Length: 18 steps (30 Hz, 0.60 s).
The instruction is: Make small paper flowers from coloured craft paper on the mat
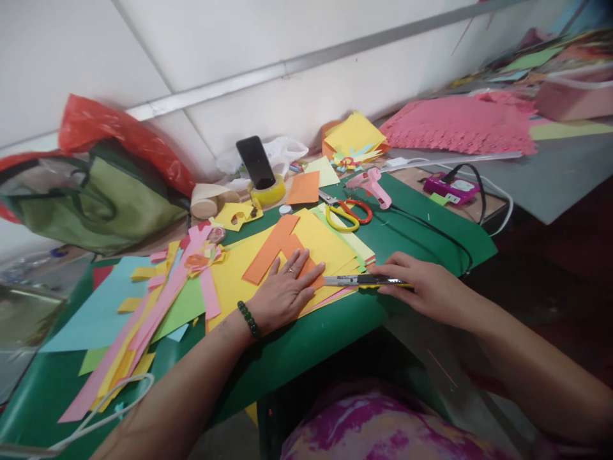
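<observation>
My left hand (285,291) lies flat with fingers spread on a stack of yellow paper sheets (320,239), partly over an orange paper piece (272,249). My right hand (421,281) is closed round a utility knife (357,280) with a yellow and black handle. Its metal blade end points left and lies along the near edge of the stack, close to my left fingertips. Both rest on a green cutting mat (421,230). A dark bead bracelet (249,319) circles my left wrist.
Pink, yellow and green paper strips (163,300) lie to the left. Behind are scissors (347,214), a pink glue gun (373,185), a phone propped on a tape roll (256,163), a green bag (90,198), pink paper (460,121) and a cable (440,236).
</observation>
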Each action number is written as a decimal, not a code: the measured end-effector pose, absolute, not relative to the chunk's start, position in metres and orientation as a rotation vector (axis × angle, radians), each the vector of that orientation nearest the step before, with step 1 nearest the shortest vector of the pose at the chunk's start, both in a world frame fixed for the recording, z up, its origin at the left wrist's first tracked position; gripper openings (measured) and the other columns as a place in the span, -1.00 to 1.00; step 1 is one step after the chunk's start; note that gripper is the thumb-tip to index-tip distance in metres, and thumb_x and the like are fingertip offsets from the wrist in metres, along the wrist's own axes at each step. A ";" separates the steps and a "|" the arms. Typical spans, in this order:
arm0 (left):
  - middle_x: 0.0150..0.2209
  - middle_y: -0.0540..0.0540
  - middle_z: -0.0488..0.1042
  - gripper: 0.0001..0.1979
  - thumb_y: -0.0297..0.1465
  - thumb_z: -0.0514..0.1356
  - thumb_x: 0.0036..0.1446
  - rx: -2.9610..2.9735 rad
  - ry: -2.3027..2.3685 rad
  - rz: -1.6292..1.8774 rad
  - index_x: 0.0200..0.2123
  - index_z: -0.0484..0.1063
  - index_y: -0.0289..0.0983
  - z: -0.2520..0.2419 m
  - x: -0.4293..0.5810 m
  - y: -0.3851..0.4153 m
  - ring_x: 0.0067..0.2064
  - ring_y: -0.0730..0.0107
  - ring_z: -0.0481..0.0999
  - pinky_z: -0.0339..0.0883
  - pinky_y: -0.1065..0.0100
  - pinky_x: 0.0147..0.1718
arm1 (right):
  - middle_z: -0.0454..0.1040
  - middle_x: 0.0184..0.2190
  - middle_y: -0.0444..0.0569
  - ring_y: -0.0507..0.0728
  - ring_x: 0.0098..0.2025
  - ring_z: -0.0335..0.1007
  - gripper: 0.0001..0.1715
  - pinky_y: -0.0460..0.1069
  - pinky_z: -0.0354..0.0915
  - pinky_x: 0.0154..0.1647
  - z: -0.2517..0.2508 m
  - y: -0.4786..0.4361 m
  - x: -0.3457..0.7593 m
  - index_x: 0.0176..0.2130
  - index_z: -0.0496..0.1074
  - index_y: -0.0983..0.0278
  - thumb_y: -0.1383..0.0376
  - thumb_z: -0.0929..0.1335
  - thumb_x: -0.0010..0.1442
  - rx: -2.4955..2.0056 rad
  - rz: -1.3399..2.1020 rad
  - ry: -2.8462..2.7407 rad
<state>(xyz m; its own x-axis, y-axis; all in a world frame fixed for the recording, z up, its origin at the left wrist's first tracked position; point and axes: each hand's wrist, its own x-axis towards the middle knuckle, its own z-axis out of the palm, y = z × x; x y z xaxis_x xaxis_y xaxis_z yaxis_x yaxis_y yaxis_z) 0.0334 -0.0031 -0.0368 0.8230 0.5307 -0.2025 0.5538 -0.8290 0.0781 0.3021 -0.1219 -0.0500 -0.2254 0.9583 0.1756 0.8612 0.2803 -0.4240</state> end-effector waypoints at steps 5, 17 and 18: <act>0.41 -0.15 -0.16 -0.48 -0.16 -0.21 0.36 2.873 0.860 -0.232 0.35 -0.07 -0.03 -0.038 0.033 -0.002 0.39 0.02 -0.17 -0.19 -0.16 0.25 | 0.44 -0.16 0.02 0.12 -0.25 0.49 -0.65 -0.01 0.40 -0.27 -0.049 -0.125 0.297 0.04 0.42 0.19 0.20 0.23 0.32 -1.640 0.323 -2.171; 0.41 -0.19 -0.21 -0.47 -0.15 -0.23 0.36 2.843 0.870 -0.231 0.35 -0.06 -0.05 -0.038 0.033 -0.004 0.40 0.03 -0.22 -0.21 -0.17 0.25 | 0.45 -0.22 -0.01 0.10 -0.33 0.50 -0.65 -0.07 0.34 -0.46 -0.055 -0.139 0.278 0.07 0.39 0.16 0.24 0.23 0.33 -1.682 0.121 -2.195; 0.41 -0.20 -0.22 -0.47 -0.15 -0.23 0.36 2.828 0.871 -0.241 0.35 -0.06 -0.06 -0.037 0.033 -0.003 0.40 0.04 -0.24 -0.23 -0.16 0.25 | 0.45 -0.22 -0.01 0.10 -0.33 0.51 -0.66 -0.07 0.33 -0.47 -0.055 -0.139 0.277 0.06 0.39 0.16 0.24 0.23 0.33 -1.679 0.094 -2.197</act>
<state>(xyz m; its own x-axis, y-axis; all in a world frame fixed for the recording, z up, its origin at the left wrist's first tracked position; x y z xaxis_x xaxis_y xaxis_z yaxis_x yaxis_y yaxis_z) 0.0331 -0.0031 -0.0373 0.8161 0.5409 -0.2038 0.5687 -0.8142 0.1167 0.2774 -0.1393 -0.0552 -0.2198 0.9428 0.2505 0.9179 0.2868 -0.2742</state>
